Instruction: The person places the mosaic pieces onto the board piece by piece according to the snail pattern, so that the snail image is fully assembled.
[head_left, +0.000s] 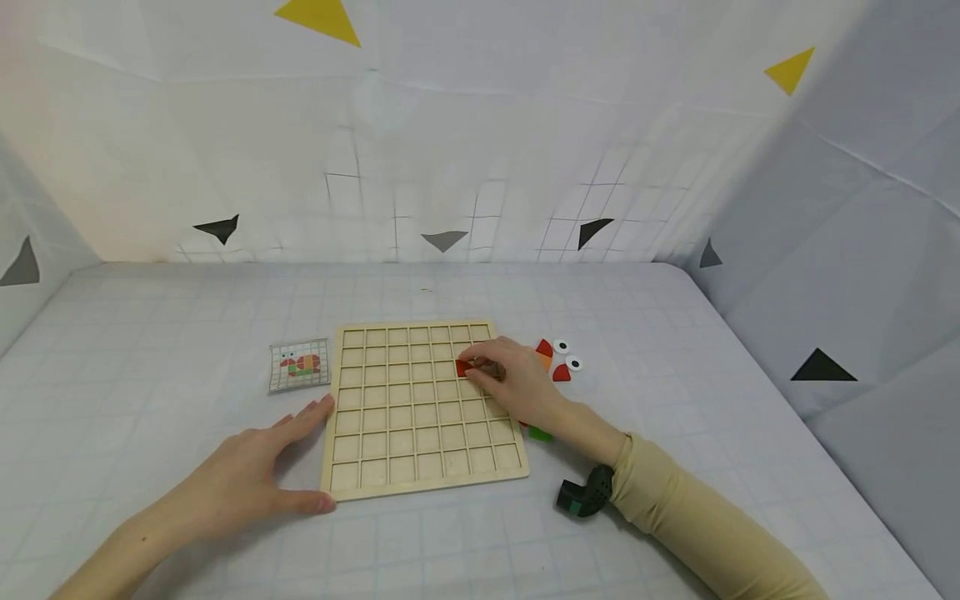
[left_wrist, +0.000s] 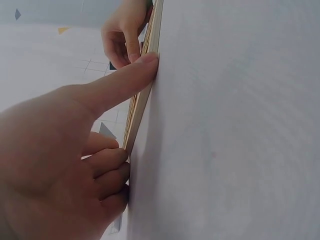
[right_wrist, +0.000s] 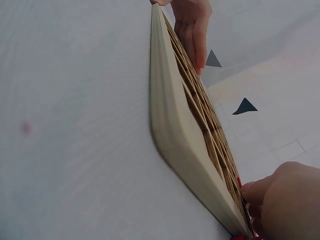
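Pinching a red piece [head_left: 461, 367] with the right hand [head_left: 519, 380] toward the upper right of the board [head_left: 399, 396]; touching its left edge with the spread left hand [head_left: 243, 468]; apparently just starting, with other pieces [head_left: 562, 373] off-board.

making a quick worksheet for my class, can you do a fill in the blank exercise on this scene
1. The right hand pinches a piece whose colour is ____.
2. The left hand touches the board with its fingers and ____.
3. In the head view, the card lies to the board's ____.
4. The number of eyes showing beyond the board's right edge is ____.

Missing words: red; thumb; left; two.
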